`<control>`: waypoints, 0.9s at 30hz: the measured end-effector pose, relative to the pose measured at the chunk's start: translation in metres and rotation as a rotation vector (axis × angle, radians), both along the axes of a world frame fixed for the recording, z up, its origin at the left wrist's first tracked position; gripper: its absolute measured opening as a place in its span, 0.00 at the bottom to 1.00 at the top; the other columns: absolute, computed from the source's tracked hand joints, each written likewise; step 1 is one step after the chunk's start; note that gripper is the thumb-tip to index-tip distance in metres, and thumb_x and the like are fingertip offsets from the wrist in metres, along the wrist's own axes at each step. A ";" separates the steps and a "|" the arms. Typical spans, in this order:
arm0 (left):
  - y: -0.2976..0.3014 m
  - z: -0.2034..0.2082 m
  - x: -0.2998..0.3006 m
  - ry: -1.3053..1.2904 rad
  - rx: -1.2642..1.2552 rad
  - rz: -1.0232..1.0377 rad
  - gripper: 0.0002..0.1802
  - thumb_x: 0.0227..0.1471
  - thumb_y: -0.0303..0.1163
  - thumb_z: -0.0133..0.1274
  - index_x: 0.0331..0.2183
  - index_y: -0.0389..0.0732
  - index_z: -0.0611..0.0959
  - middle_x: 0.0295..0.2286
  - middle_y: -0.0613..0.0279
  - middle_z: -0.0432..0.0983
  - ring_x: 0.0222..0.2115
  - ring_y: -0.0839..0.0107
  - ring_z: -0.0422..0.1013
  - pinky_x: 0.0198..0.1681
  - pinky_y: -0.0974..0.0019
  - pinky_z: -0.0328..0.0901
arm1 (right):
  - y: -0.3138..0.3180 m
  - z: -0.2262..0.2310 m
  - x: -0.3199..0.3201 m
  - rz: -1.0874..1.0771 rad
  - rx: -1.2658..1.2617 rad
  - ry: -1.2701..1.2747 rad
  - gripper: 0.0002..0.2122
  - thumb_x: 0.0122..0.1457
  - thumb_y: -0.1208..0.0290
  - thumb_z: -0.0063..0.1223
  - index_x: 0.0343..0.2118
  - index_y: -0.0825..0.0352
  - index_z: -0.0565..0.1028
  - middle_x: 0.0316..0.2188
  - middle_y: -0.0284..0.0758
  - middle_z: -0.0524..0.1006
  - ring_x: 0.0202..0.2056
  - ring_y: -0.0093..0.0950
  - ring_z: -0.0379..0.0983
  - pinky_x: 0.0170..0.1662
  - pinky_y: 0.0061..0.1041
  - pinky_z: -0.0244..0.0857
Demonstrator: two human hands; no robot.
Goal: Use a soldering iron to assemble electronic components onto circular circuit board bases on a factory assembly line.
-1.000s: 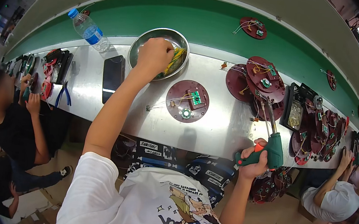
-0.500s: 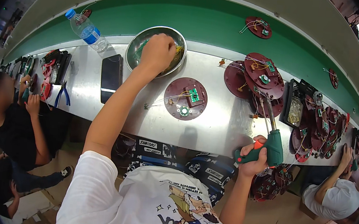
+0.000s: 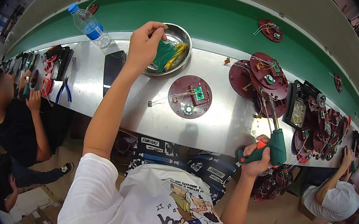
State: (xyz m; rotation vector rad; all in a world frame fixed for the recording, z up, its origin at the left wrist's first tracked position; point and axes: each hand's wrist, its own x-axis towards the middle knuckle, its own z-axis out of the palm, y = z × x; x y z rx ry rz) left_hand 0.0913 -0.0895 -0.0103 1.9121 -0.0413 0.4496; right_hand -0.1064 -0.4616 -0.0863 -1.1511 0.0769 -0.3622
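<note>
My left hand [image 3: 145, 46] is at the left side of a steel bowl [image 3: 187, 60], thumb and fingers pinched; what they hold, if anything, is too small to make out. Bundles of green wires [image 3: 163, 56] and yellow wires [image 3: 177, 55] lie in the bowl. Wrapped round the handle of a green soldering gun [image 3: 276, 147] is my right hand [image 3: 257, 158], near the bench's front edge; the gun's metal tip points away from me. Between the hands a dark red disc [image 3: 181, 89] lies flat, carrying a small green circuit board [image 3: 198, 97], a round part and thin wires.
Stacked red discs [image 3: 266, 73] stand beyond the gun. Farther right are a black tray [image 3: 296, 108] and a heap of discs [image 3: 325, 133]. A phone [image 3: 113, 67], water bottle [image 3: 89, 26] and blue pliers [image 3: 65, 91] lie to the left. People [image 3: 19, 120] work at both sides.
My left hand has risen out of the bowl's middle to its left rim, uncovering the green and yellow wires. My right hand keeps hold of the soldering gun; the view has shifted slightly.
</note>
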 end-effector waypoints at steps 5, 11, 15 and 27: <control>-0.008 0.012 -0.020 0.122 -0.122 -0.005 0.12 0.60 0.28 0.52 0.41 0.30 0.82 0.29 0.61 0.82 0.25 0.81 0.69 0.31 0.76 0.65 | 0.000 0.003 -0.001 -0.005 -0.021 0.030 0.16 0.66 0.60 0.41 0.43 0.71 0.67 0.38 0.41 0.71 0.16 0.22 0.64 0.19 0.24 0.60; 0.000 0.000 -0.021 0.180 -0.125 -0.053 0.10 0.60 0.26 0.54 0.41 0.31 0.83 0.32 0.61 0.83 0.27 0.81 0.70 0.31 0.76 0.66 | 0.003 0.009 0.001 0.034 -0.024 0.024 0.17 0.66 0.59 0.41 0.43 0.72 0.67 0.37 0.42 0.70 0.17 0.22 0.64 0.19 0.23 0.61; 0.002 -0.008 -0.014 0.231 -0.071 -0.001 0.10 0.60 0.27 0.55 0.41 0.31 0.83 0.31 0.61 0.83 0.28 0.80 0.72 0.31 0.74 0.67 | 0.001 0.007 0.000 0.044 -0.025 0.033 0.17 0.66 0.59 0.41 0.44 0.72 0.67 0.38 0.42 0.70 0.17 0.22 0.64 0.19 0.23 0.61; -0.023 -0.001 -0.044 -0.014 0.181 0.049 0.09 0.58 0.29 0.54 0.35 0.32 0.84 0.25 0.54 0.81 0.24 0.67 0.76 0.30 0.66 0.68 | 0.003 0.010 -0.004 0.103 -0.037 0.034 0.18 0.63 0.59 0.47 0.44 0.72 0.68 0.39 0.44 0.71 0.16 0.23 0.66 0.19 0.24 0.62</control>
